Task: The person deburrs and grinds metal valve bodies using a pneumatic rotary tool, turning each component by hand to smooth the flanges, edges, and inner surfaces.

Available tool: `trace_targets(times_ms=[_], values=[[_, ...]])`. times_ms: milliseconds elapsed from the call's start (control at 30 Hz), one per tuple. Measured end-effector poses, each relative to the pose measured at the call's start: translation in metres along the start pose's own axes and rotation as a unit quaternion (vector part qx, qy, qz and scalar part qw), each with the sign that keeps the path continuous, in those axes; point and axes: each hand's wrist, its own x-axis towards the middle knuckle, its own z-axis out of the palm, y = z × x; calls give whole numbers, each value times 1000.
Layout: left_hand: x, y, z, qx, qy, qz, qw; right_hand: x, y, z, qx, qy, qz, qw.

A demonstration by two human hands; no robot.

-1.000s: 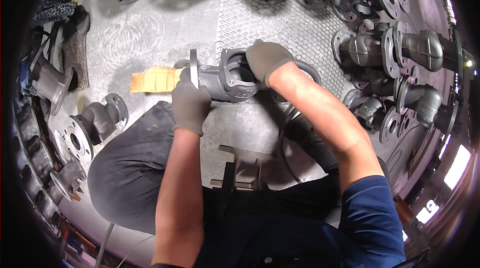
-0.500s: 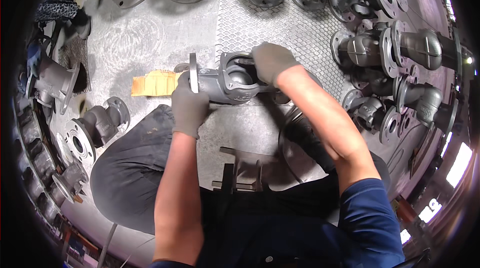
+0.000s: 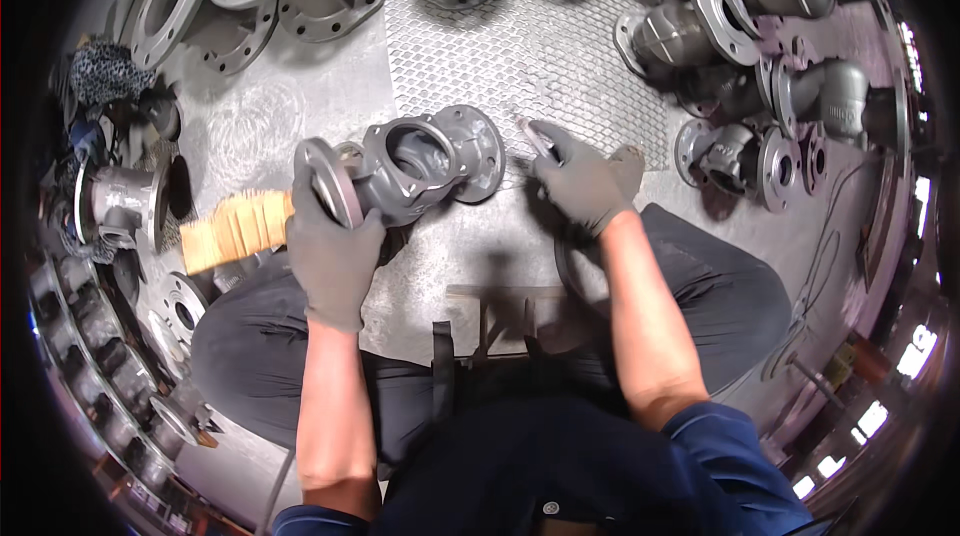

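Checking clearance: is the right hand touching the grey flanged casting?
Apart. In the head view, metal mesh shows between the right hand and the casting.

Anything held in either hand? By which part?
Left hand: the grey metal casting, by its left-end flange. Right hand: a slim tool, front end sticking out; the gripped part is hidden.

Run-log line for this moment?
left hand: gripping flange of gray casting | right hand: holding slim tool, apart from casting | rest: yellow ridged piece at left, flanged castings around
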Motion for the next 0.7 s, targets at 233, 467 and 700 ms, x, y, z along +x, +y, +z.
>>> trace_targets(times_ms=[233,467,700], values=[[-25,-1,2,40,-21,95,994,-38,29,59,39,-63,-11,997],[-24,-9,8,73,-18,93,993,-24,35,89,81,-43,-16,996],[-22,-7,8,72,-26,81,994,-12,36,79,55,-89,-23,994]])
